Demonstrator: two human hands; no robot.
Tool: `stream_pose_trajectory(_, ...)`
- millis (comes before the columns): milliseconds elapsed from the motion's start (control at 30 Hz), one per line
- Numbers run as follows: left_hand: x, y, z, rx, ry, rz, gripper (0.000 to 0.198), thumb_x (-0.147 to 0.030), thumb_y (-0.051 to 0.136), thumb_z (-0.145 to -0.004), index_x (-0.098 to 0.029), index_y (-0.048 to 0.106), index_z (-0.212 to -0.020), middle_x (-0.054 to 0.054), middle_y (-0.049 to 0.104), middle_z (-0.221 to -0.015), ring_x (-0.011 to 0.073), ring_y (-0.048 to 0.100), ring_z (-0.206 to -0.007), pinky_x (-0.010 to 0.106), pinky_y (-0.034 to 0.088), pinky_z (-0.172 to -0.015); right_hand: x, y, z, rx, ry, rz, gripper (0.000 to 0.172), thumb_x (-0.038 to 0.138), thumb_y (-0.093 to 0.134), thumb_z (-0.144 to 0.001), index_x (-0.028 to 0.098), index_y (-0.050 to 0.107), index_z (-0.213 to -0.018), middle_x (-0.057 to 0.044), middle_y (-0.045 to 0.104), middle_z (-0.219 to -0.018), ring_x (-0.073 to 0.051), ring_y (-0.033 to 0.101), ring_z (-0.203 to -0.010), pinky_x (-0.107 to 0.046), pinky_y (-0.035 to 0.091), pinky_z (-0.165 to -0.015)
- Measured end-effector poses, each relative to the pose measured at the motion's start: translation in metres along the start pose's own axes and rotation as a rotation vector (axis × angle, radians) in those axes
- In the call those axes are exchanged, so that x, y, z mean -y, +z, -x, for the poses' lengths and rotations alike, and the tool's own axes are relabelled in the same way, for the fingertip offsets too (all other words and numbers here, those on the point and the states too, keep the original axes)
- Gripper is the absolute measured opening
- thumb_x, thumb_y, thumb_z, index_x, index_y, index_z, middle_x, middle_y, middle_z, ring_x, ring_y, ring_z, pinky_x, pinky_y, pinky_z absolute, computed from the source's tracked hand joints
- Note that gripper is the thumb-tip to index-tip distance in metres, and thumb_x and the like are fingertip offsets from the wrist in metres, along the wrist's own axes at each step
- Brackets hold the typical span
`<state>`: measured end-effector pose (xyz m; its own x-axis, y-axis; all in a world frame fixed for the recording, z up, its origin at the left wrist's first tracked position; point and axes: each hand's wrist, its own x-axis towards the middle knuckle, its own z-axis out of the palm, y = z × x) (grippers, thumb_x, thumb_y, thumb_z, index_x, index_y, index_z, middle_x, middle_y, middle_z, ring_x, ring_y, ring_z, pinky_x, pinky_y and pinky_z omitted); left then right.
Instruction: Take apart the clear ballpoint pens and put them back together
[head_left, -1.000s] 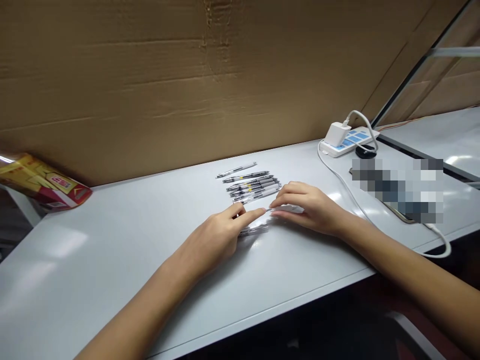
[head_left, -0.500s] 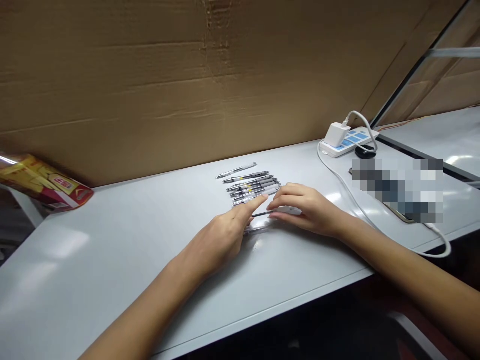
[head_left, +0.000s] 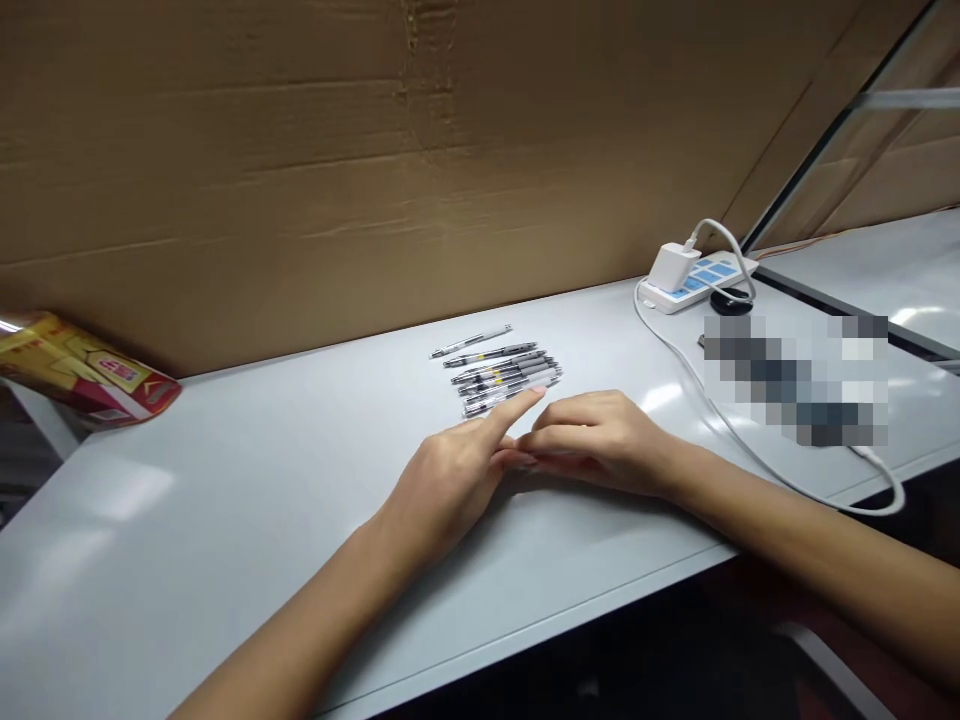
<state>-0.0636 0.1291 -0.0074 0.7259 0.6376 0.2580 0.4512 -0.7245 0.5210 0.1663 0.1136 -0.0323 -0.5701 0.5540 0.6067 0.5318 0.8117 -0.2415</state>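
Near the middle of the white table, my left hand (head_left: 454, 475) and my right hand (head_left: 596, 440) meet at the fingertips. The left index finger stretches out toward the row of pens, while its thumb and other fingers are closed against the right hand's. My right fingers are curled together and bent down to the tabletop. Whatever lies between the fingers is hidden. Just beyond the hands, several clear pens with grey and black grips (head_left: 502, 375) lie side by side. One lighter pen (head_left: 472, 342) lies a little apart at the back of the row.
A cardboard panel (head_left: 300, 180) stands along the table's back edge. At the right are a power strip (head_left: 701, 285) with a white charger (head_left: 673, 268), a black round object (head_left: 730, 303), a white cable (head_left: 694, 372) and a blurred-out item. A red and yellow package (head_left: 90, 370) lies far left.
My hands have drawn together and their fingertips now touch. The thin dark rod and clear piece that showed between them are now covered. The row of pens lies as before.
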Motion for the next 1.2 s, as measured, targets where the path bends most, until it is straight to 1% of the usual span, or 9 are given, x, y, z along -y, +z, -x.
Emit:
stream_pose_trajectory(167,0.002,-0.007,0.001,-0.036,0.09,0.005,0.055,-0.022,0.046,-0.102,-0.031,0.033,-0.154,0.007,0.065,-0.137,0.0222,0.067,-0.116,0.036,0.056,-0.095,-0.002,-0.003,-0.002,-0.026,0.044,-0.022,0.011,0.025,0.059,-0.098,0.021,0.068,-0.092,-0.004,0.071,-0.084,-0.016,0.064,-0.073,-0.026,0.046,-0.065)
stream_pose_trajectory(267,0.006,-0.017,0.001,-0.038,0.084,-0.074,0.05,-0.032,0.052,-0.102,-0.031,0.038,-0.15,0.008,0.064,-0.136,0.0247,0.065,-0.117,0.039,0.054,-0.098,-0.009,-0.009,0.0,0.018,0.163,-0.034,0.007,0.023,0.06,-0.096,0.021,0.066,-0.098,-0.004,0.07,-0.088,-0.016,0.063,-0.074,-0.026,0.045,-0.066)
stream_pose_trajectory(367,0.008,-0.026,0.001,0.096,0.002,-0.171,0.059,-0.055,0.068,-0.09,-0.025,0.048,-0.136,0.01,0.065,-0.126,0.0281,0.065,-0.108,0.041,0.054,-0.09,-0.018,-0.016,0.004,0.098,0.246,-0.022,0.007,0.021,0.061,-0.094,0.022,0.066,-0.097,-0.003,0.07,-0.089,-0.017,0.061,-0.074,-0.026,0.042,-0.065)
stream_pose_trajectory(433,0.007,-0.028,0.001,0.198,-0.067,-0.24,0.055,-0.061,0.069,-0.086,-0.022,0.054,-0.123,0.01,0.065,-0.116,0.0279,0.065,-0.099,0.039,0.053,-0.081,-0.023,-0.021,0.006,0.151,0.27,-0.032,0.007,0.02,0.061,-0.092,0.022,0.067,-0.095,-0.003,0.07,-0.086,-0.018,0.061,-0.074,-0.027,0.042,-0.066)
stream_pose_trajectory(533,0.005,-0.027,0.001,0.304,-0.145,-0.342,0.022,-0.044,0.053,-0.1,-0.023,0.058,-0.099,0.005,0.065,-0.098,0.0238,0.063,-0.083,0.033,0.046,-0.069,-0.026,-0.029,0.006,0.192,0.317,-0.1,0.008,0.018,0.061,-0.089,0.022,0.068,-0.092,-0.003,0.07,-0.084,-0.018,0.062,-0.076,-0.028,0.044,-0.069)
stream_pose_trajectory(567,0.005,-0.027,0.001,0.323,-0.156,-0.372,0.019,-0.037,0.048,-0.102,-0.023,0.057,-0.093,0.004,0.065,-0.095,0.0226,0.061,-0.078,0.032,0.043,-0.067,-0.026,-0.031,0.005,0.206,0.339,-0.129,0.009,0.018,0.06,-0.089,0.022,0.068,-0.092,-0.003,0.07,-0.085,-0.018,0.062,-0.077,-0.028,0.045,-0.07)
stream_pose_trajectory(767,0.007,-0.031,0.005,0.322,-0.181,-0.415,0.031,-0.031,0.032,-0.105,-0.023,0.055,-0.086,0.003,0.066,-0.087,0.0219,0.057,-0.072,0.032,0.038,-0.065,-0.021,-0.032,0.005,0.263,0.427,-0.24,0.008,0.023,0.063,-0.087,0.023,0.07,-0.089,-0.003,0.073,-0.087,-0.019,0.065,-0.077,-0.028,0.047,-0.07)
stream_pose_trajectory(1000,0.005,-0.03,0.006,0.328,-0.198,-0.391,0.027,-0.021,0.032,-0.101,-0.023,0.056,-0.089,0.003,0.067,-0.089,0.0218,0.059,-0.073,0.032,0.038,-0.064,-0.023,-0.024,0.008,0.275,0.429,-0.257,0.007,0.024,0.063,-0.088,0.022,0.069,-0.092,-0.003,0.073,-0.089,-0.018,0.065,-0.079,-0.028,0.05,-0.072)
stream_pose_trajectory(1200,0.004,-0.029,0.005,0.326,-0.204,-0.466,0.027,-0.024,0.03,-0.103,-0.022,0.054,-0.09,0.004,0.067,-0.084,0.0202,0.057,-0.064,0.031,0.035,-0.059,-0.019,-0.025,0.006,0.228,0.41,-0.282,0.01,0.025,0.062,-0.091,0.021,0.07,-0.094,-0.005,0.073,-0.09,-0.019,0.066,-0.08,-0.029,0.052,-0.073)
